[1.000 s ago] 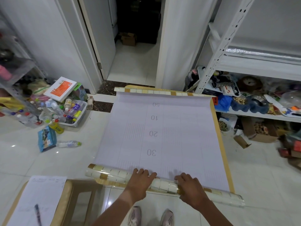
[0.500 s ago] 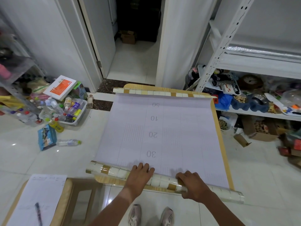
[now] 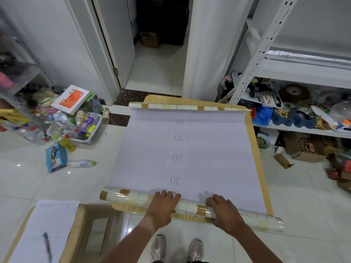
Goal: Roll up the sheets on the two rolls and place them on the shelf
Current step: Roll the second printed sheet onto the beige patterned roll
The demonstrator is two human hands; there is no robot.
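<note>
A tile-patterned sheet lies face down on a wooden table (image 3: 255,149), showing its pale backing (image 3: 190,149) printed with numbers. Its near end is wound into a roll (image 3: 129,198) across the table's front edge. My left hand (image 3: 163,205) rests on top of the roll near the middle, fingers curled over it. A little to the right, my right hand (image 3: 224,211) grips the same roll. The sheet's far end (image 3: 180,106) curls up at the table's back edge. A silver roll (image 3: 307,56) lies on the white shelf (image 3: 296,71) at the upper right.
A low stool with a paper and pen (image 3: 47,234) stands at the front left. A bin of bottles (image 3: 76,128), a box and a loose bottle (image 3: 81,163) clutter the floor at left. The lower shelf (image 3: 303,130) at right is crowded. An open doorway (image 3: 157,54) lies ahead.
Both hands have pushed the roll forward a little, winding in more sheet. The roll's left end has moved farther onto the table, toward the number 30.
</note>
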